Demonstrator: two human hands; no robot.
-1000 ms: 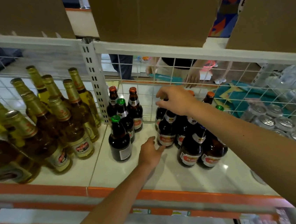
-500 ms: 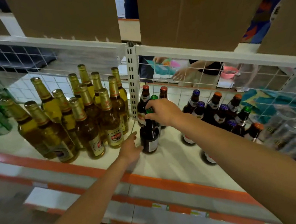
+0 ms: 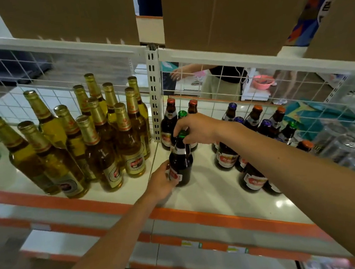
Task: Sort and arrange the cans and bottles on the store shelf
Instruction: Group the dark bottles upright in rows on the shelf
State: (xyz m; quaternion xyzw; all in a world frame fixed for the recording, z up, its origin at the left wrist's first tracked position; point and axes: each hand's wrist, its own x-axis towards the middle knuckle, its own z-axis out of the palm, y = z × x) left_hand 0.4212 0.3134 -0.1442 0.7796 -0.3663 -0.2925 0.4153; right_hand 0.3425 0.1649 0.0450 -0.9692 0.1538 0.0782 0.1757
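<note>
Green-capped dark beer bottle (image 3: 181, 164) stands on the white shelf (image 3: 211, 196), toward its front edge, just right of the gold-foil bottles (image 3: 129, 148). My right hand (image 3: 196, 130) grasps its neck, fingers curled below the cap. My left hand (image 3: 161, 183) wraps its labelled base.

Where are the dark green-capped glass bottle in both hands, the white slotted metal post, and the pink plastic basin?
dark green-capped glass bottle (image 3: 183, 165): head view, lower body.
white slotted metal post (image 3: 153, 88): head view, mid-height.
pink plastic basin (image 3: 262, 82): head view, front wall.
</note>
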